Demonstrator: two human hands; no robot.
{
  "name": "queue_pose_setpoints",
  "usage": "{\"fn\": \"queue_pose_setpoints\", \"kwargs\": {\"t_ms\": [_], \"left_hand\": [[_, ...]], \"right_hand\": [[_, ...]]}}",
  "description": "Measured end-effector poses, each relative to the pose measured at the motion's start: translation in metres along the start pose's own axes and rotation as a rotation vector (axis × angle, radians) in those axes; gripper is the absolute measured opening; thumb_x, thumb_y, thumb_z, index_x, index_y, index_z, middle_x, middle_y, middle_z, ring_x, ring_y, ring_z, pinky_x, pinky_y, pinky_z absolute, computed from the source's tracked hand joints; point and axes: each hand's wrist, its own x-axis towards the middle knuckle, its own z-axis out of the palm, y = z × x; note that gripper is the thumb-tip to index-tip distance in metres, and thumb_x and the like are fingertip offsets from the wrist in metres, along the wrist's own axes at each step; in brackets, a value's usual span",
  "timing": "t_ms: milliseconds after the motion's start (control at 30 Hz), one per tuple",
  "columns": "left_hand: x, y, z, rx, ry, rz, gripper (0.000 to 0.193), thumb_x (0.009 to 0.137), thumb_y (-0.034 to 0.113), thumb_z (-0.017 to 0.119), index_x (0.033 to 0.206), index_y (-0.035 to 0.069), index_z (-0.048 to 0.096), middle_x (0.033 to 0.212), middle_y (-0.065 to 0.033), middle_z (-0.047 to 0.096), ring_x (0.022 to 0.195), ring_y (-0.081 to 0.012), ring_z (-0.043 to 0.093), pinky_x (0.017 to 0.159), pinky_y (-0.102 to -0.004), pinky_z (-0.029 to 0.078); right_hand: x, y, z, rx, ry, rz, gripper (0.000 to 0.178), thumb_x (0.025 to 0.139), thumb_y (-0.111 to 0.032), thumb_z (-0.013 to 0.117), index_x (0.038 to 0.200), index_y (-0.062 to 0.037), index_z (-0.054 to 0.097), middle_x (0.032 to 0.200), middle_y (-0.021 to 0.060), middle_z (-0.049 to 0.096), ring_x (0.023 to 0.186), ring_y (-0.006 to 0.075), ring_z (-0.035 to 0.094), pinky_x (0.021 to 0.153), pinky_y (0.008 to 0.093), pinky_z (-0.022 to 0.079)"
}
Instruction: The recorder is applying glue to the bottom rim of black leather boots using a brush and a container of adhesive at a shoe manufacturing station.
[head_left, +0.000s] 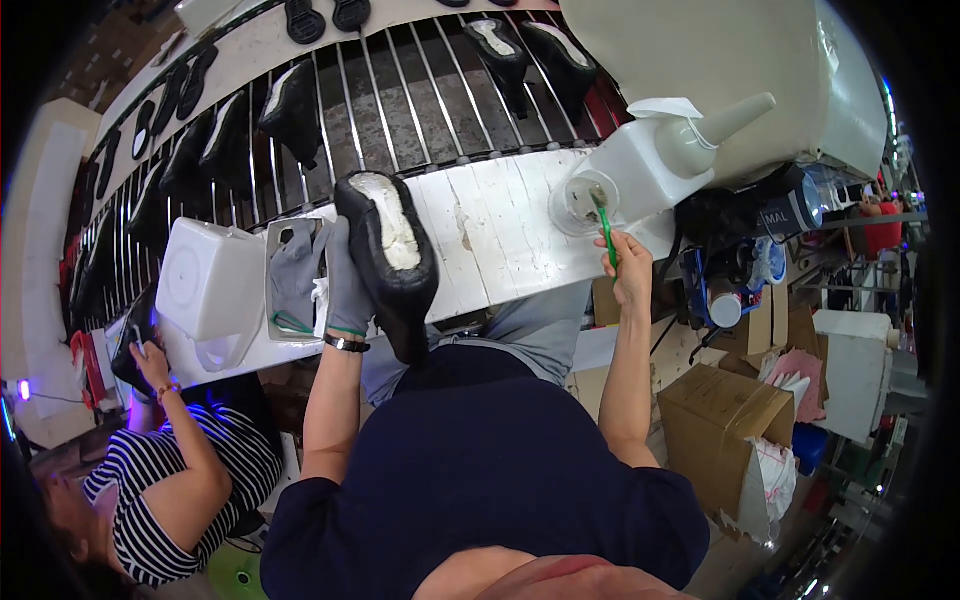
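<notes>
The black shoe upper with its pale insole face turned up (388,262) sits in the gloved left hand (345,285), whose fingers are clamped round its side, holding it just above the white-painted wooden table (500,225). From where I stand the work looks to be in its early part: the brush is at the pot, and whether the insole has a fresh coat on it I cannot tell, though it looks pale and patchy.

Beyond the fingers runs the conveyor of metal rods (400,100), carrying roughly nine more black uppers. Beside the right hand stands one white plastic squeeze jug with a cone spout (665,155); left of the left hand lies one white plastic tub (210,280) and one tray holding a grey glove (295,275).

The right hand (630,270) has its fingers closed on one green-handled brush (605,225), its head dipped into one small clear round pot (583,200) just above.
</notes>
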Motion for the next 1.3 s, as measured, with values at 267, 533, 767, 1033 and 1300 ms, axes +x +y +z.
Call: {"fn": "queue_pose_setpoints", "kwargs": {"t_ms": [267, 533, 767, 1033, 1300], "left_hand": [[-0.013, 0.006, 0.041, 0.079, -0.015, -0.136, 0.053, 0.098, 0.048, 0.056, 0.129, 0.005, 0.059, 0.116, -0.0099, 0.068, 0.100, -0.0206, 0.067, 0.092, -0.0341, 0.055], [-0.029, 0.024, 0.076, 0.392, -0.103, 0.091, 0.054, 0.100, 0.042, 0.057, 0.135, 0.000, 0.051, 0.119, -0.0069, 0.064, 0.097, -0.0131, 0.065, 0.087, -0.0300, 0.055], [-0.040, 0.038, 0.088, 0.520, -0.110, 0.136, 0.059, 0.098, 0.042, 0.059, 0.137, -0.001, 0.049, 0.119, -0.0066, 0.062, 0.103, -0.0122, 0.061, 0.090, -0.0281, 0.051], [-0.049, 0.039, 0.099, 0.674, -0.203, 0.270, 0.069, 0.094, 0.043, 0.065, 0.141, -0.004, 0.045, 0.126, -0.0089, 0.059, 0.114, -0.0138, 0.056, 0.101, -0.0286, 0.043], [-0.054, 0.040, 0.100, 0.895, -0.200, 0.328, 0.077, 0.089, 0.045, 0.071, 0.143, -0.002, 0.042, 0.125, -0.0109, 0.062, 0.114, -0.0167, 0.058, 0.099, -0.0310, 0.045]], "right_hand": [[0.000, -0.087, 0.082, -0.039, -0.431, -0.229, 0.018, 0.090, -0.007, 0.070, 0.106, 0.0021, 0.073, 0.093, 0.0095, 0.073, 0.065, 0.0075, 0.057, 0.052, 0.0194, 0.040], [-0.051, -0.156, 0.156, -0.537, -0.852, -0.630, 0.016, 0.072, 0.005, 0.081, 0.088, 0.0013, 0.076, 0.080, 0.0094, 0.070, 0.072, 0.0132, 0.064, 0.063, 0.0256, 0.047], [-0.063, -0.159, 0.166, -0.648, -0.787, -0.763, 0.014, 0.075, 0.001, 0.081, 0.089, 0.0012, 0.075, 0.080, 0.0075, 0.070, 0.073, 0.0147, 0.067, 0.065, 0.0257, 0.051], [-0.040, -0.160, 0.191, -0.610, -0.692, -0.939, 0.012, 0.079, -0.001, 0.078, 0.091, 0.0008, 0.075, 0.083, 0.0077, 0.070, 0.074, 0.0156, 0.068, 0.067, 0.0270, 0.053], [-0.031, -0.170, 0.217, -0.547, -0.655, -0.998, 0.011, 0.081, -0.001, 0.077, 0.091, 0.0019, 0.074, 0.084, 0.0083, 0.071, 0.076, 0.0150, 0.069, 0.069, 0.0268, 0.054]]}}
